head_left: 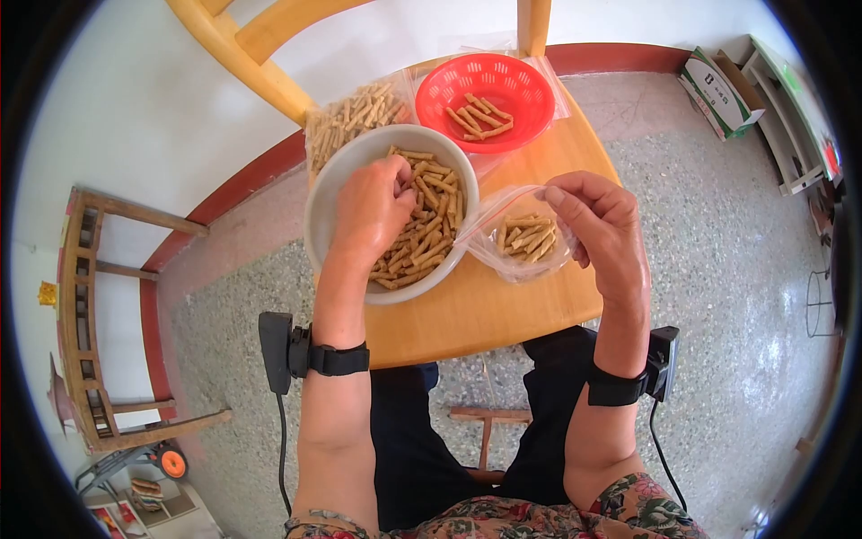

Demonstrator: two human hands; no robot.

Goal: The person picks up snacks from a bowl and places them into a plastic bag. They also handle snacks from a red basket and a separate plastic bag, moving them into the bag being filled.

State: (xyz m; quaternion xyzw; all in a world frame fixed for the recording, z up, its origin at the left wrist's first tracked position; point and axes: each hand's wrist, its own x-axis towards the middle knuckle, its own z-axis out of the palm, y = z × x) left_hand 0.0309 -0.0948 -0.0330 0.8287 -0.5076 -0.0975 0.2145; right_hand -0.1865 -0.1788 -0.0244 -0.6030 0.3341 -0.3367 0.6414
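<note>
My left hand reaches into a grey-white bowl of short golden-brown snack sticks. Its fingers are curled down against the sticks, and what they grip is hidden beneath them. With thumb and fingers pinched, my right hand holds the rim of a clear zip bag. The bag's mouth leans toward the bowl, and a small heap of sticks lies inside it. Behind the bowl, a red perforated basket contains several longer sticks.
Everything stands on a wooden chair seat in front of my knees. A large clear bag of sticks rests behind the bowl, by the chair back. A wooden frame is at left; a carton and grey shelf at right.
</note>
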